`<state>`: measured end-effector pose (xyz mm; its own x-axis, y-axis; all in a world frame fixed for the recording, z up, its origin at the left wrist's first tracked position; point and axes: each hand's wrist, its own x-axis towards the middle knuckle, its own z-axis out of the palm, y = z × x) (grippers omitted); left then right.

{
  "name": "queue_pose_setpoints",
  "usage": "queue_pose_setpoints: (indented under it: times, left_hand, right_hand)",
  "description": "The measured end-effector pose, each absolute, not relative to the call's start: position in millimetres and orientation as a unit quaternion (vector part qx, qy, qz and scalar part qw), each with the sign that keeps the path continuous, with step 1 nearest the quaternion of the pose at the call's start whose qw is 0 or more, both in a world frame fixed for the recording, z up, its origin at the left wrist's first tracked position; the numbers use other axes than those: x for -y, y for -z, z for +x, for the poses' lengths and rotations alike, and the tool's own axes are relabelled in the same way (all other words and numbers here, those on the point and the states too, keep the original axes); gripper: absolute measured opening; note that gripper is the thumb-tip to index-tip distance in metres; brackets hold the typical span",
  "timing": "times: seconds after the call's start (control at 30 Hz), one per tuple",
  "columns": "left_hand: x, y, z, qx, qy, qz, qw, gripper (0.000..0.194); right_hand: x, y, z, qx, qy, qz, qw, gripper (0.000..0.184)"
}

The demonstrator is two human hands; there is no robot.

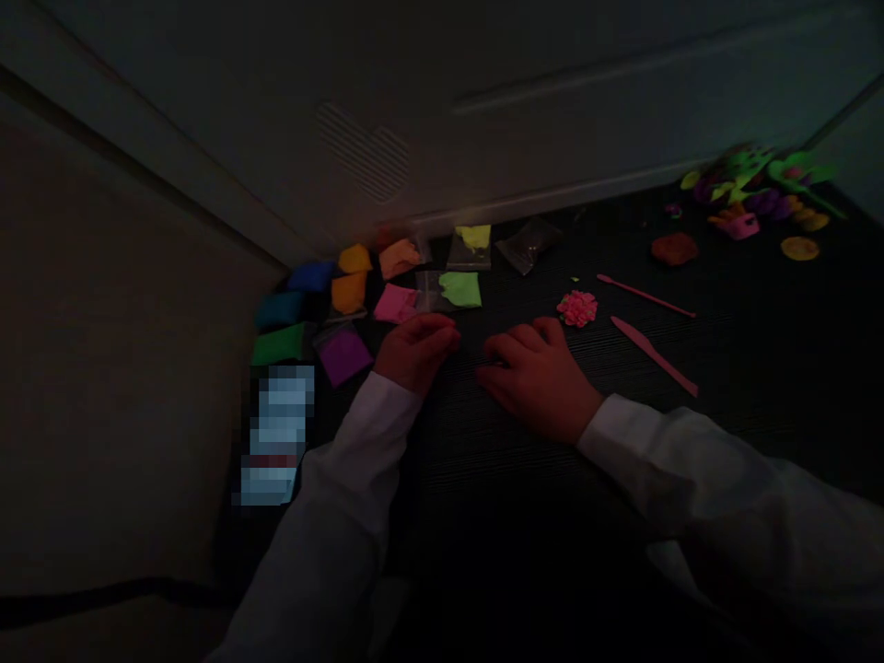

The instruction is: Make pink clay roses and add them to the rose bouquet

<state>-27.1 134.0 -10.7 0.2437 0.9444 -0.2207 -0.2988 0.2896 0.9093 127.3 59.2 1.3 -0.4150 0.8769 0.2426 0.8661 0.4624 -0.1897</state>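
Observation:
Over the dark table, my left hand [418, 352] is closed in a pinch, thumb against fingertips; what lies in it, if anything, is too small and dim to make out. My right hand [539, 376] faces it across a short gap, fingers curled in toward the thumb and their tips hidden. Just beyond the right hand sits a pink clay flower [577, 308] with many small petals. A pink modelling-clay packet [396, 303] lies right behind my left hand, and a light green clay packet [460, 289] is beside it.
Several clay packets, among them a purple one [343, 355], line the left and back. A pink clay knife [654, 356] and a thin pink tool [645, 296] lie right. Beyond are a reddish lump [674, 249] and colourful clay pieces [760, 189]. A bright blurred screen [280, 433] is left.

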Motion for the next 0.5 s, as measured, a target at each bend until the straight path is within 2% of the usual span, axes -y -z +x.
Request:
queue_pose_setpoints:
  times: [0.27,0.5]
  left_hand:
    - [-134.9,9.9,-29.3,-0.382,-0.447,0.395,0.706,0.018]
    - [-129.6,4.7,-32.3,-0.427,-0.320,0.551,0.642,0.016]
  right_hand:
    - [-59.6,-4.7,135.7,0.818,-0.016,-0.526,0.234,0.018]
    - [-59.4,-8.0,151.3,0.799,-0.016,-0.504,0.326,0.011]
